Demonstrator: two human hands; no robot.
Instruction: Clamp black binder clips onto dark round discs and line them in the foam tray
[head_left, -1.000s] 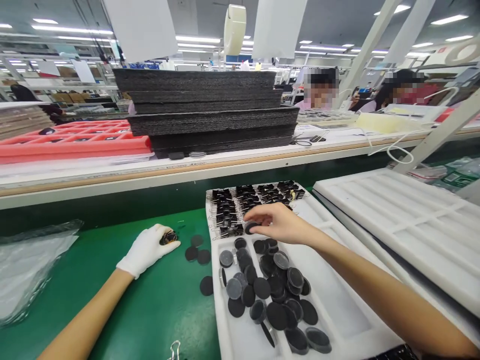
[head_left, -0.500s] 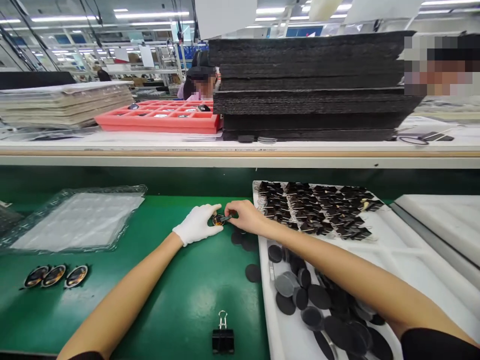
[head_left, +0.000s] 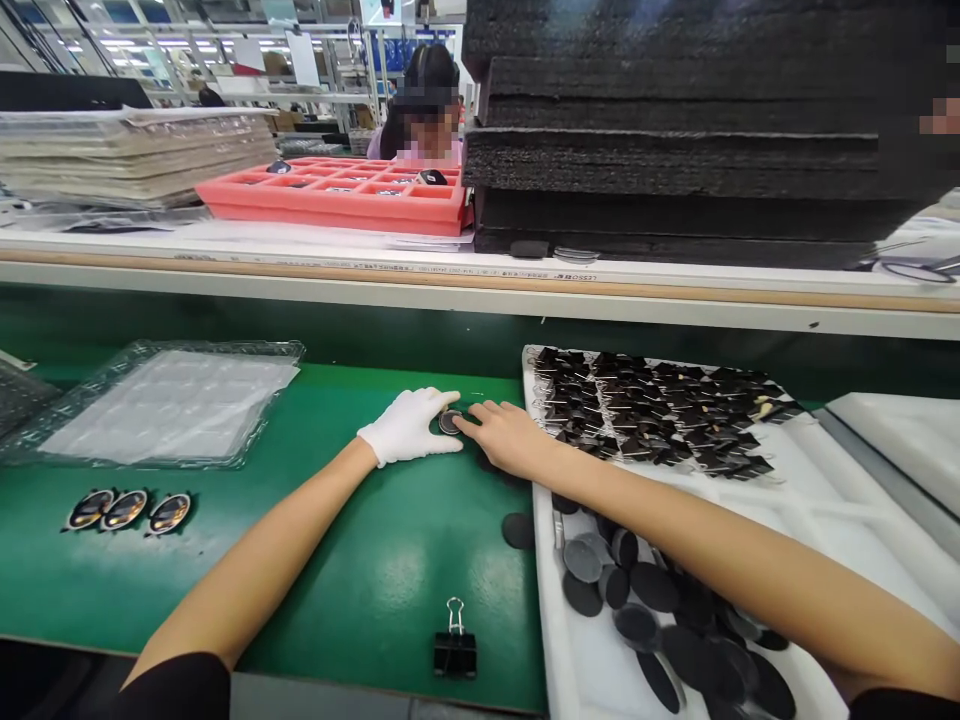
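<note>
In the head view, the gloved left hand curved around a small round piece on the green table, thumb and fingers apart. The right hand had its fingertips at the piece's right side; I could not tell whether either gripped it. A black clip lay nearer the person. The step looked like lining up the piece; the next move probably called for steadying it while pressing lightly.

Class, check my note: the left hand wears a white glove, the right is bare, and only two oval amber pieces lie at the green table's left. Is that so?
The count is wrong: the head view shows three oval amber pieces on the green table, not two. The gloved left hand and bare right hand are as stated.
</note>
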